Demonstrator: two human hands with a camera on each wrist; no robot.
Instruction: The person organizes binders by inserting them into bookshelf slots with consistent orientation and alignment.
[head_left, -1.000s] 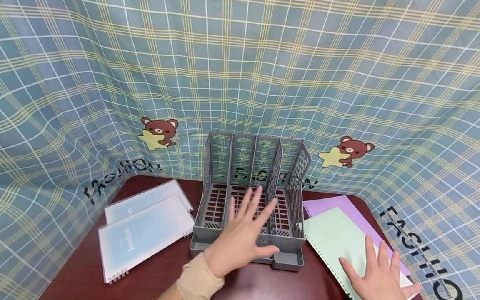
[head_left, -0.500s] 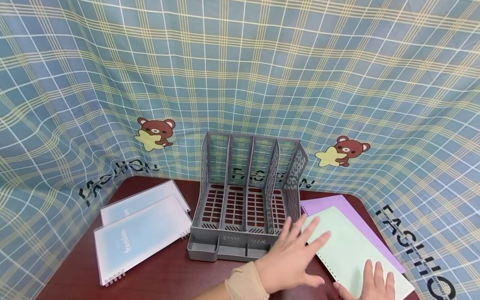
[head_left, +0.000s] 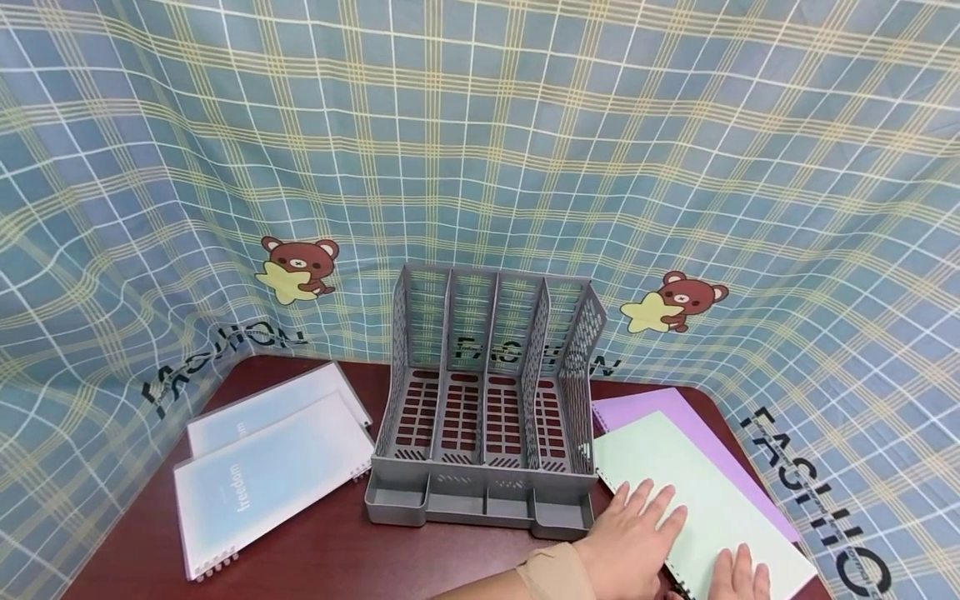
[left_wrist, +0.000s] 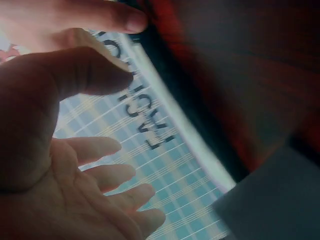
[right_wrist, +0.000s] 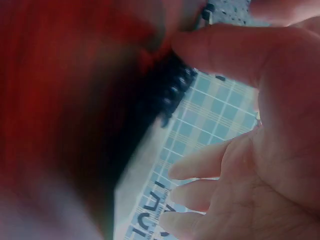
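A pale green spiral notebook (head_left: 712,492) lies at the right, partly covering a purple notebook (head_left: 656,406). My left hand (head_left: 633,537) is at the green notebook's coil edge, fingers spread over its cover. At the bottom of the head view, my right hand (head_left: 738,577) is over the near part of that cover, mostly cut off by the frame. Both wrist views show loosely straight fingers and outstretched thumbs, with the left thumb (left_wrist: 95,75) and the right thumb (right_wrist: 220,50) near the notebook's edge. Black coils (right_wrist: 175,90) show close to the right thumb.
A grey file organizer (head_left: 480,475) with upright dividers and small front trays stands mid-table. Two pale blue spiral notebooks (head_left: 277,475) overlap at the left. Plaid curtain (head_left: 480,167) encloses the dark red table (head_left: 360,558) at the back and sides.
My left hand has moved right, from in front of the organizer to the green notebook's coil edge. My right hand has drawn lower in the view, and the scene has shifted slightly left.
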